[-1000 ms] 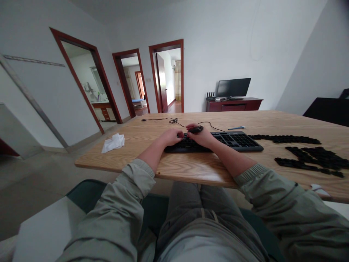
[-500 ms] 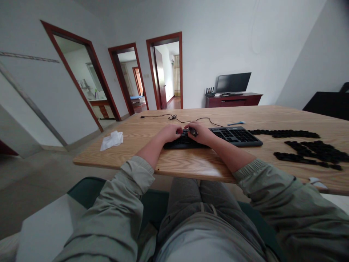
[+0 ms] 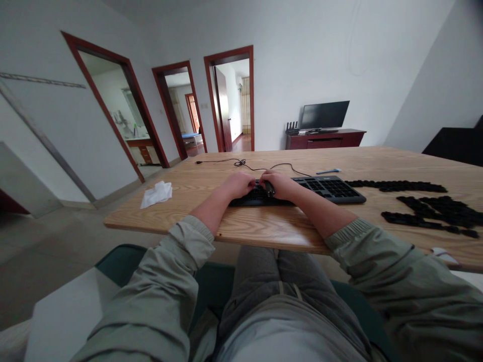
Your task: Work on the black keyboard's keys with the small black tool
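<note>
The right fingers (image 3: 266, 175) grip a dark tool (image 3: 269, 189), its end swung down from pointing sideways a second ago; work seemingly continues there. The left fingers (image 3: 250, 182) curl just beside, holding what, if anything, I can't tell. The keyboard (image 3: 332, 190) lies directly beneath both, on the counter (image 3: 264, 226).

Our bare left hand (image 3: 240, 185) back up, fingers curled inward, tips hidden. Our bare right hand (image 3: 280, 184) just beside it, fingers bent in grip. Bare left forearm (image 3: 212, 205) and right forearm (image 3: 329, 212) converge forward from loose grey-green elastic-cuffed sleeves (image 3: 381, 261).
</note>
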A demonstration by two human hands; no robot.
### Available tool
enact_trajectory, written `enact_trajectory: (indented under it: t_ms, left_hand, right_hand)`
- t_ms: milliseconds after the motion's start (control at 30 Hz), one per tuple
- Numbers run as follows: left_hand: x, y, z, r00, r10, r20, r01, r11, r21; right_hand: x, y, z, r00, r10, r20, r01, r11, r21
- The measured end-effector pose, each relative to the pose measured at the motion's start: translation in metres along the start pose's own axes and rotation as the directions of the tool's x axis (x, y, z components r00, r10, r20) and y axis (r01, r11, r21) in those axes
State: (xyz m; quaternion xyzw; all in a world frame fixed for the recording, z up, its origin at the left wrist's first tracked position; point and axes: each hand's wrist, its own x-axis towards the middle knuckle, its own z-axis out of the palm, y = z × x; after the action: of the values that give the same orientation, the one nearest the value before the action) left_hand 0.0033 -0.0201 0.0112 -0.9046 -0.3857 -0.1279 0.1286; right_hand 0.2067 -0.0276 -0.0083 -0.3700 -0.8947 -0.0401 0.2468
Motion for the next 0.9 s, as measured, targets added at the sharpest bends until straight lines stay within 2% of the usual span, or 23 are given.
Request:
enact_trajectory:
  t_ms: [200,333,633,900]
  left_hand:
    - [0.0,0.0,0.0,0.999,0.034,0.002,-0.034,0.999,0.022]
    - [-0.002,0.0,-0.001,0.999,0.049,-0.019,-0.049,0.999,0.021]
    - [-0.003,-0.003,-0.002,0.999,0.022,-0.039,-0.022,1.0,0.017]
    - [-0.004,-0.003,-0.002,1.0,0.013,-0.007,-0.013,1.0,-0.008]
  right_hand:
    - [-0.002,-0.008,-0.004,0.999,0.026,0.033,-0.025,1.0,-0.014]
    - [-0.003,-0.009,-0.004,0.999,0.049,0.009,-0.049,0.999,-0.002]
    - [0.0,-0.006,0.001,0.999,0.017,-0.036,-0.017,1.0,0.0]
    - [0.001,-0.012,-0.006,0.999,0.02,0.026,-0.019,0.999,-0.031]
